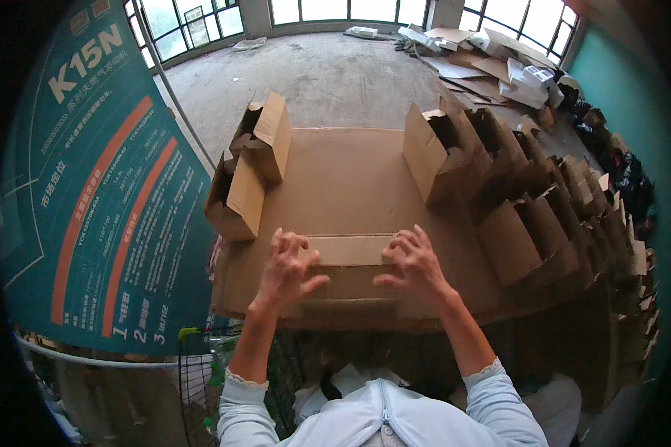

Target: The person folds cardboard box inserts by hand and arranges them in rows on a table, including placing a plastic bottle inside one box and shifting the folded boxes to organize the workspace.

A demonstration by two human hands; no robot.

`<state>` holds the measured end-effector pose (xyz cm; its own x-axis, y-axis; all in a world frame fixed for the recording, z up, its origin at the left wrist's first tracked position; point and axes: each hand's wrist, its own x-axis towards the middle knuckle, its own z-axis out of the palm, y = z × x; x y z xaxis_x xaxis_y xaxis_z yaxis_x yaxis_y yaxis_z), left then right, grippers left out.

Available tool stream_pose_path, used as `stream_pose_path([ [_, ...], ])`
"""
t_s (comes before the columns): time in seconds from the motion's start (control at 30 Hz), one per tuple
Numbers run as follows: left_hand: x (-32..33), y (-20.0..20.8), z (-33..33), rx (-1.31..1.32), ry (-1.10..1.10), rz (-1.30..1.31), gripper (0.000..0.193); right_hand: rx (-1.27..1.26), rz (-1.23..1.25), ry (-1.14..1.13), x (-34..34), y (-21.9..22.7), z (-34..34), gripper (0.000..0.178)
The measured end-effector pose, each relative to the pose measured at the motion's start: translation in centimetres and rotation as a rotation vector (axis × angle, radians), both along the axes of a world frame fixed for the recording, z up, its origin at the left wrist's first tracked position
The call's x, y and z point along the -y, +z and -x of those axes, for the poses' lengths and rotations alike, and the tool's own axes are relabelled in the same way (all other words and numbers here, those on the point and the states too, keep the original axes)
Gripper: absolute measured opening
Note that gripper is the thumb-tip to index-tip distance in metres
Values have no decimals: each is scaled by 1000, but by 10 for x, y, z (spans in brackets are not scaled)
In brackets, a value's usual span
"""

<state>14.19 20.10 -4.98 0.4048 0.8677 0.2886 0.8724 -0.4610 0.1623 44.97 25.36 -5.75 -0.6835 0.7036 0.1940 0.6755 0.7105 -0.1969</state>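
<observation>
Cardboard-topped table under grip; open boxes to R of it, two boxes fwd-L; carton mid-grip; L hand & R hand half-curled at its ends, can't tell if they're gripping. Step looks like working carton by both ends; next move prob. calls for even pressure

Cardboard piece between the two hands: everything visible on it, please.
The cardboard piece is plain brown, long and narrow, lying crosswise near the close edge of the larger brown cardboard surface. A lighter band runs along its far side, a darker one nearer the person, divided by a straight edge. The left hand is at its left end, the right hand at its right; blur leaves firm contact unclear. Its ends are partly hidden.
</observation>
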Motion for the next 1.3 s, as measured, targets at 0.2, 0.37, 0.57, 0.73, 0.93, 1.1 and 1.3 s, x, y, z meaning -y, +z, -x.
stream_pose_path([
  [0.2, 4, 6, -1, 46, -89, 230, 95, 123, 127, 28, 25, 6, 5, 94],
  [0.37, -5, 19, -7, -73, -33, 336, 106, 1, 167, 162, -3, -1, -4, 99],
  [0.57, 10, 9, -26, 40, 135, 281, 108, -402, 136, -113, -22, -23, -6, 101],
  [0.73, 24, 8, -47, 167, 232, 172, 99, -1030, 649, -460, 19, -164, 12, 95],
  [0.93, 26, -1, -64, 149, 417, 146, 82, -1380, 1238, -279, -40, -93, 70, 83],
  [1.1, -16, -15, -69, 165, 534, 91, 79, -1373, 1234, -36, -129, -157, 108, 93],
  [1.3, -132, -48, -66, 221, 695, -99, 74, -1386, 1244, -45, -211, -101, 153, 85],
])
